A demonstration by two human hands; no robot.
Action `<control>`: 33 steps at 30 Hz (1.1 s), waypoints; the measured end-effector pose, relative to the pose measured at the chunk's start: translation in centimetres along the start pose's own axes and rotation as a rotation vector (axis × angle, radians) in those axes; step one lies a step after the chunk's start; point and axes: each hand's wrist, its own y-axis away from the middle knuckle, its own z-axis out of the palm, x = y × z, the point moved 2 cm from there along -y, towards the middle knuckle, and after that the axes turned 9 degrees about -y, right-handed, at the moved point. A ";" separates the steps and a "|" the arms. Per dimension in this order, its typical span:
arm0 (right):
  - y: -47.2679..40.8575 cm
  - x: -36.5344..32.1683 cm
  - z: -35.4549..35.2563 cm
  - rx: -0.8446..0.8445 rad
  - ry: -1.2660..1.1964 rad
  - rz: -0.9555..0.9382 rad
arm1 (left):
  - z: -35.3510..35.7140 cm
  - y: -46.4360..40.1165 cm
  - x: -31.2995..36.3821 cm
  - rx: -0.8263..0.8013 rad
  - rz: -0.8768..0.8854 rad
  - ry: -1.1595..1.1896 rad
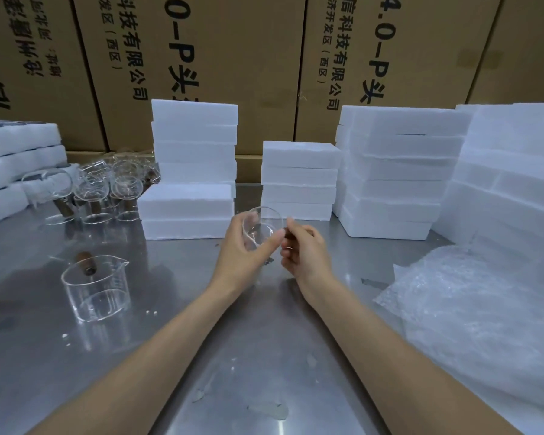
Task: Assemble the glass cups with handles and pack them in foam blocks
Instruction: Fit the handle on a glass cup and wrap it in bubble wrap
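Mid-assembly, well short of done: left hand (pixel 244 246) gripping a cup (pixel 263 226) above the table (pixel 170 324) centre, right hand (pixel 302 249) pinching a brown handle (pixel 291 234) against its side; one handled cup (pixel 96 285) standing front left, a cluster of handled cups (pixel 101 189) further back, none seen going into foam yet. Steel table, scuffed and crumb-flecked, foam blocks (pixel 195 171) stacked across the back and right, bubble wrap (pixel 471 318) at right, printed cartons (pixel 233 58) walling the rear.

Well beyond your hands, brown cardboard cartons (pixel 248 58) printed with black characters stood as a wall behind the steel table (pixel 176 324). To the right of your right hand, you had crumpled bubble wrap (pixel 471 315) heaped on the tabletop.
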 end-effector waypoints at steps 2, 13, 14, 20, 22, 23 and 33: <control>0.0 0.0 -0.1 0.002 -0.006 0.015 | -0.1 0.1 -0.1 0.013 0.035 0.009; 0.3 0.4 0.2 -0.125 0.144 -0.024 | -0.3 -0.1 0.2 0.215 -0.241 0.126; 0.3 0.4 0.1 -0.127 0.142 -0.020 | -0.4 -0.1 0.2 0.229 -0.279 0.163; -0.1 0.1 -0.3 -0.071 0.057 0.035 | -0.9 -0.5 0.3 0.160 -0.356 0.350; -0.3 -0.1 -0.5 -0.038 0.010 0.060 | -1.1 -0.6 0.4 0.054 -0.351 0.421; -0.4 -0.2 -0.7 -0.023 -0.018 0.076 | -1.2 -0.7 0.5 -0.014 -0.343 0.447; -0.6 -0.9 -1.2 0.026 -0.205 0.148 | -1.8 -0.8 0.4 -0.487 -0.129 0.489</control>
